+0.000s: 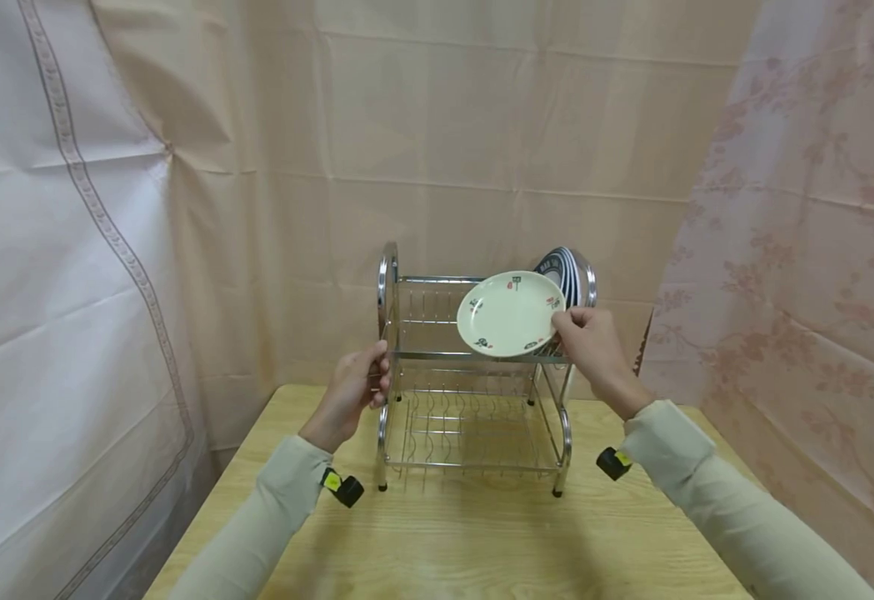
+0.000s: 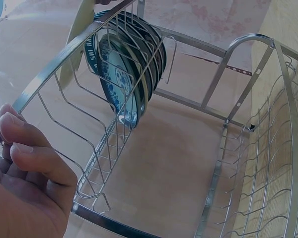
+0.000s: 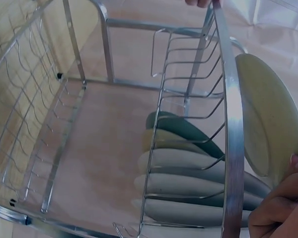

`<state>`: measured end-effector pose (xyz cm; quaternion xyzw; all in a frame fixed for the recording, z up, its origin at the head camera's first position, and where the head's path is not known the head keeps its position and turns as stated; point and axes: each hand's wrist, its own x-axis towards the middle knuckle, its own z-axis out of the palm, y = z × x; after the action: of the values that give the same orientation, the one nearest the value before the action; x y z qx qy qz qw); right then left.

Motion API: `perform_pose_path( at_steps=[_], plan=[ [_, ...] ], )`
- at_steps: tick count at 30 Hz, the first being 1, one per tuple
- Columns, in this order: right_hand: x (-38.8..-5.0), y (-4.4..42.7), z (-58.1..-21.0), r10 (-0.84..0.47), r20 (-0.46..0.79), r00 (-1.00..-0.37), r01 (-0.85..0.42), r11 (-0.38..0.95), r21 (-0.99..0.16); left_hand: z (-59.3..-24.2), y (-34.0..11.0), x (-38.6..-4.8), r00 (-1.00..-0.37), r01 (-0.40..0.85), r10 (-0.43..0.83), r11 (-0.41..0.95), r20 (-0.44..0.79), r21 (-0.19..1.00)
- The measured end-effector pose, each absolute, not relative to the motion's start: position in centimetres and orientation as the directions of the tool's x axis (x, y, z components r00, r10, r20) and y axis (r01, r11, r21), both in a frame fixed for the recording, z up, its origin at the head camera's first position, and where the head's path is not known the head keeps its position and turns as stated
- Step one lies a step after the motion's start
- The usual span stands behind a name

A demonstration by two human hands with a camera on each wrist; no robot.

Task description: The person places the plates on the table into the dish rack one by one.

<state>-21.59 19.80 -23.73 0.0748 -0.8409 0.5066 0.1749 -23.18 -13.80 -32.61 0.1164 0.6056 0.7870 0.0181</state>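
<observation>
My right hand [image 1: 597,352] pinches the right edge of a pale cream oval plate [image 1: 507,312] with small red and dark motifs. The plate is tilted, its face towards me, at the upper tier of a two-tier metal dish rack [image 1: 444,355]. My left hand [image 1: 348,385] grips the rack's left front corner with curled fingers; in the left wrist view the thumb [image 2: 17,126] lies at the end of the front rail. Several plates [image 2: 121,82] stand on edge at the upper tier's right end, one with a blue pattern.
The rack stands on a light wooden table [image 1: 437,542]. Its lower tier [image 1: 474,433] shows bare wavy wires. Beige cloth [image 1: 437,125] hangs behind, with a white cloth [image 1: 32,292] at left and a floral one [image 1: 804,275] at right.
</observation>
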Motion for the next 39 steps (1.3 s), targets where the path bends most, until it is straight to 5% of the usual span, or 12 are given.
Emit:
perform_pose_path(
  at_steps=[16,39],
  plan=[
    [-22.8,19.3,-23.8,0.058,0.562,-0.825,-0.367,0.700,-0.612,-33.2,-13.7,-23.4,-0.969,0.124,0.174,-0.266,0.174,0.956],
    [-24.6,17.0,-23.2,0.001,0.685,-0.728,-0.386,0.825,-0.412,-32.7,-13.7,-23.2,-0.965,0.147,0.176,-0.244,0.192,0.959]
  ],
)
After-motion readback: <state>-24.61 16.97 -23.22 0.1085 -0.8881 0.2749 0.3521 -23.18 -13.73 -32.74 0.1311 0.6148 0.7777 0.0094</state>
